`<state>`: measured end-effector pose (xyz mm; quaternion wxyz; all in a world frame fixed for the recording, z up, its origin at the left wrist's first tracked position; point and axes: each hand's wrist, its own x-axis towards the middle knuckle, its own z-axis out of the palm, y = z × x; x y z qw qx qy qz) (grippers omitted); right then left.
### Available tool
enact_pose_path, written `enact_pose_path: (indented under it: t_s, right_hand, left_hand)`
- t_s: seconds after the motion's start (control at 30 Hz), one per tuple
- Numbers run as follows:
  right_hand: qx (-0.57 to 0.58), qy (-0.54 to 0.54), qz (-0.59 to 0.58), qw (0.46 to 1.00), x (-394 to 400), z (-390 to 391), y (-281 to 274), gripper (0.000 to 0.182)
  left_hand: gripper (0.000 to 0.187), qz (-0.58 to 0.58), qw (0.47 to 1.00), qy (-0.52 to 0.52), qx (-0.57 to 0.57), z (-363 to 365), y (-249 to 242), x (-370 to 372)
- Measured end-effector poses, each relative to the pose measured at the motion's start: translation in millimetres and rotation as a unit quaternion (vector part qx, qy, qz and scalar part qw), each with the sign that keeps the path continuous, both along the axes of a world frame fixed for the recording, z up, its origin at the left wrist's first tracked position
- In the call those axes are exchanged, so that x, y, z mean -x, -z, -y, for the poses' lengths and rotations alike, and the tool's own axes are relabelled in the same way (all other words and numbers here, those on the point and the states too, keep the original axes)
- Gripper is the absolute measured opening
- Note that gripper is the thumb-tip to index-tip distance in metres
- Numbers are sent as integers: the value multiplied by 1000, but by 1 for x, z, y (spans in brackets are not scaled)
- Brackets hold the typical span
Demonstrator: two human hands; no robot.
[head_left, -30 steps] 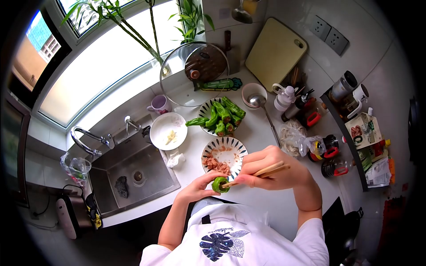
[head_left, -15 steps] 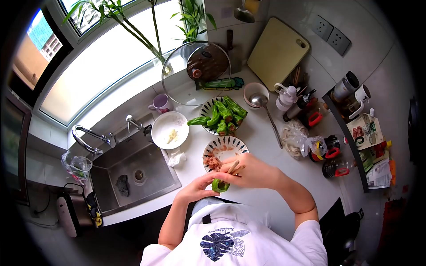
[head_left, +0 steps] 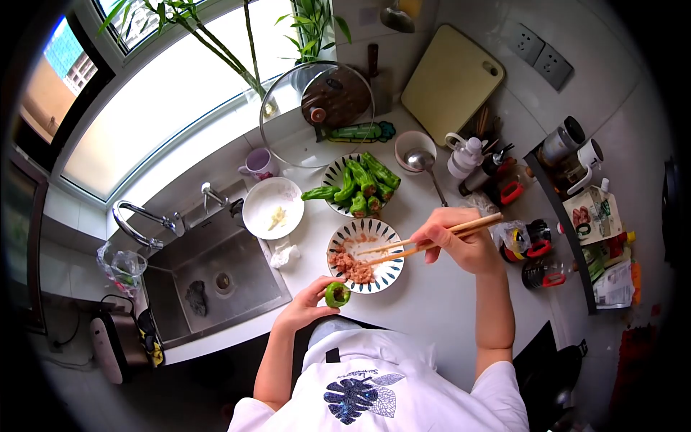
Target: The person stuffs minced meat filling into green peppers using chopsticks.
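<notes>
My left hand (head_left: 306, 306) is closed around a green pepper (head_left: 337, 294), its cut hollow end facing up. My right hand (head_left: 461, 237) grips a pair of wooden chopsticks (head_left: 425, 245), whose tips reach into the minced meat (head_left: 353, 269). That meat lies on the left and lower part of a patterned plate (head_left: 389, 277), just beyond the pepper. Behind it, another patterned plate (head_left: 331, 175) bears several whole green peppers (head_left: 363, 186). To the left, a white dish (head_left: 253, 209) holds small pale pieces.
At left is the sink (head_left: 237, 309) with its faucet (head_left: 144, 223). A crumpled white tissue (head_left: 285, 255) lies beside the sink. A bowl with a ladle (head_left: 419, 160), a glass lid (head_left: 317, 111), bottles (head_left: 468, 160) and a cutting board (head_left: 452, 86) stand at the back and right.
My right hand has moved from the pepper rightward and away from me, bringing the chopstick tips to the meat. My left hand and the pepper have shifted slightly left.
</notes>
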<state>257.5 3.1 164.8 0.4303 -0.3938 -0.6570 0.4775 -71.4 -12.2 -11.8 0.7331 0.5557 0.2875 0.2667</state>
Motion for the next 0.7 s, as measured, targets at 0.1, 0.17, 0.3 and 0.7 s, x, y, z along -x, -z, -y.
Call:
enact_pose_path:
  t_s: [0.1,0.17,0.3,0.7]
  right_hand:
    - [104,90,-3,991,3,9,61,22]
    - [200,115,-34,973,2,19,119,20]
    - [234,183,-54,953,-7,36,178,19]
    - [260,223,-110,933,13,63,255,29]
  left_hand:
    - [61,-10,999,-44,26,5,10,15]
    - [61,-27,997,-62,40,9,17,20]
    - [63,-16,984,-146,100,19,38,16]
    - [63,-3,966,-217,141,25,63,-5]
